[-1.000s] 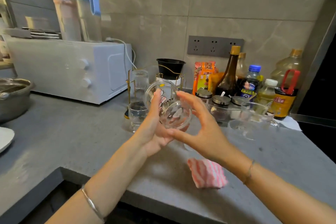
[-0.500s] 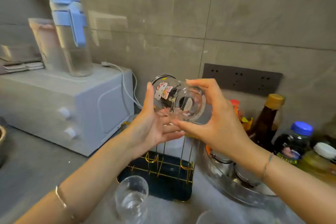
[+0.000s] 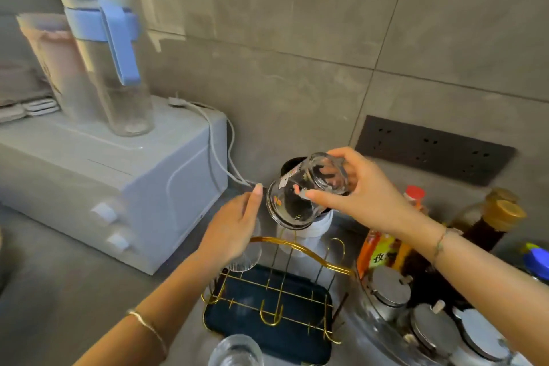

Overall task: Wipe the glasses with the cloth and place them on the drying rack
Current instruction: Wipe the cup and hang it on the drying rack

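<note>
My right hand [image 3: 365, 193] grips a clear printed glass [image 3: 306, 192] by its base, tilted mouth-down to the left above the drying rack [image 3: 279, 303], a gold wire frame on a dark tray. My left hand [image 3: 234, 226] hovers just left of the glass with straight fingers, in front of a ribbed glass [image 3: 248, 258] that stands upside down on the rack's left post. Another clear glass [image 3: 237, 350] shows at the bottom edge. The cloth is out of view.
A white toaster oven [image 3: 113, 187] stands at the left with a blue-lidded bottle [image 3: 110, 53] on top. A black-and-white container [image 3: 315, 223] stands behind the rack. Sauce bottles [image 3: 487, 226] and metal-lidded jars [image 3: 427, 318] crowd the right. Wall sockets [image 3: 433, 151] lie behind.
The glass has left my left hand and been turned mouth-down by my right hand over the rack. The view has moved closer to the rack and downward.
</note>
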`<state>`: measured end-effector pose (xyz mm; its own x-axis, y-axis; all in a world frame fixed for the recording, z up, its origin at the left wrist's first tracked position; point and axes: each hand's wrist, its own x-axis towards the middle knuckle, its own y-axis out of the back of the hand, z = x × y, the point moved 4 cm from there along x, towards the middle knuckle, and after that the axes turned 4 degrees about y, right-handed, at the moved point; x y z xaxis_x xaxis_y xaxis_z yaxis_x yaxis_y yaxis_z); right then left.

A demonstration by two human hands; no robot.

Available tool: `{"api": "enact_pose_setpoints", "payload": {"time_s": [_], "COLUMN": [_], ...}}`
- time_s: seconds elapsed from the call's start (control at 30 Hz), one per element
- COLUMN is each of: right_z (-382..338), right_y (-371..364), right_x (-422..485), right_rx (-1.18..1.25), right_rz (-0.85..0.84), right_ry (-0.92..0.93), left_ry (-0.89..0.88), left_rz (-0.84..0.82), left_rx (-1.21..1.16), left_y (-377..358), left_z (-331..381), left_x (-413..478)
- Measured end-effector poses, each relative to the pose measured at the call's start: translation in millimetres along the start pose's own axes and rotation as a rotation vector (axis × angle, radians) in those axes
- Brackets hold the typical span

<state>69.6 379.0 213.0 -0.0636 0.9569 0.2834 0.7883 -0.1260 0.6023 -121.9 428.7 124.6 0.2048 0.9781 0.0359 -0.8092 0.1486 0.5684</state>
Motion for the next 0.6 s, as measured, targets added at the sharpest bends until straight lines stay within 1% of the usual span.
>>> {"api": "enact_pose_setpoints", "payload": {"time_s": [0.07,0.2,0.3,0.43,0.6], "right_z": [9,20,26,44,69], "right_y": [-5,-11,-14,-22,-40], "right_x": [4,10,14,9,4], "right_rx": [-0.029,-0.042,-0.055,-0.123,-0.044], "right_rz": [-0.051,-0.105,-0.176,-0.237,-0.332], "right_ry": [-0.012,-0.031,-0.049,-0.061,-0.097], "left_ry": [0.002,-0.105,-0.134,-0.131,-0.128], "left_rz": [0.002,0.078,0.152,0.173,0.182], "left_rx": [0.069,0.211,0.225,0.218,0.219], "left_y": [-9,-16,-19,-21,-21], "left_z": [-7,-11,-18,-20,-20], "left_x": [2,0,4,5,4]}}
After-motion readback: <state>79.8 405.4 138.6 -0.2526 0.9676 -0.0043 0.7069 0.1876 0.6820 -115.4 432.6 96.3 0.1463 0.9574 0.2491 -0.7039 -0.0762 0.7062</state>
